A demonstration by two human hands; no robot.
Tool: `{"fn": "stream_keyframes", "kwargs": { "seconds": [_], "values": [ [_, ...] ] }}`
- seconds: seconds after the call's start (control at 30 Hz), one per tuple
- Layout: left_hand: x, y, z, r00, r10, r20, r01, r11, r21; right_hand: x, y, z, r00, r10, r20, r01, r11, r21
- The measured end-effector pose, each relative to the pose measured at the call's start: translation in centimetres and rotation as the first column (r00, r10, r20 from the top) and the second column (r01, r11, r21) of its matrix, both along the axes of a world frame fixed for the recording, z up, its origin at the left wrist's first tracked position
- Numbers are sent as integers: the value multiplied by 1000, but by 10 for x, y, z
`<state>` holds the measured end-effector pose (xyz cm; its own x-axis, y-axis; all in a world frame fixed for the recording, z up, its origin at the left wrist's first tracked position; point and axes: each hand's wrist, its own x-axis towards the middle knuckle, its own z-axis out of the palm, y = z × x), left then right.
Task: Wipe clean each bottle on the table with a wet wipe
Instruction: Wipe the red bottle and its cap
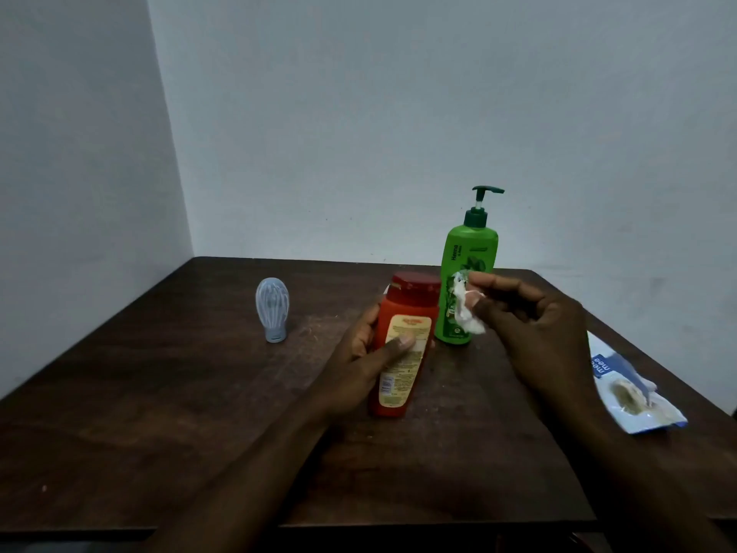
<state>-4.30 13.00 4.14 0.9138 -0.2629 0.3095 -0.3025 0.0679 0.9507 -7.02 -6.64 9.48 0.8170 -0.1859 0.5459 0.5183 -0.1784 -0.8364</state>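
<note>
My left hand (369,353) grips a red-orange bottle (402,337) with a red cap, thumb across its cream label, tilted above the dark wooden table (199,393). My right hand (534,329) pinches a crumpled white wet wipe (466,311) just right of the red bottle's cap. The wipe hangs in front of a green pump bottle (466,257) that stands upright behind. A small pale blue squeeze bottle (272,309) stands cap-down at the left.
A blue and white wet wipe pack (634,389) lies open at the table's right edge. Grey walls meet in a corner behind the table. The table's near edge runs below my forearms.
</note>
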Motion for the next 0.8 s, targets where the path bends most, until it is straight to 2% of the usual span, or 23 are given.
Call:
{"fn": "stream_keyframes", "kwargs": {
  "seconds": [0.17, 0.23, 0.3, 0.4, 0.5, 0.67, 0.8],
  "values": [
    [7, 0, -4, 998, 30, -61, -34, 998, -59, -1, 26, -15, 995, 10, 102, 6, 987, -158],
    [10, 0, -5, 995, 25, -99, -36, 994, -102, 5, 34, -17, 978, -29, 208, 87, 958, -274],
    [11, -1, -5, 991, 24, -131, -48, 982, -184, 14, 40, -18, 949, -59, 309, 172, 920, -352],
    [13, -1, -4, 980, -41, -193, -29, 937, -349, 28, 48, -20, 925, -31, 378, 205, 880, -429],
    [11, 3, 0, 965, -98, -242, -12, 908, -419, 37, 55, -24, 898, 17, 440, 242, 816, -524],
    [12, 4, -3, 962, -166, -218, 27, 850, -526, 36, 64, -39, 886, 167, 433, 200, 704, -682],
    [19, 8, -7, 952, -157, -264, 2, 863, -505, 25, 58, -63, 901, 267, 341, 103, 633, -767]
  ]
}}
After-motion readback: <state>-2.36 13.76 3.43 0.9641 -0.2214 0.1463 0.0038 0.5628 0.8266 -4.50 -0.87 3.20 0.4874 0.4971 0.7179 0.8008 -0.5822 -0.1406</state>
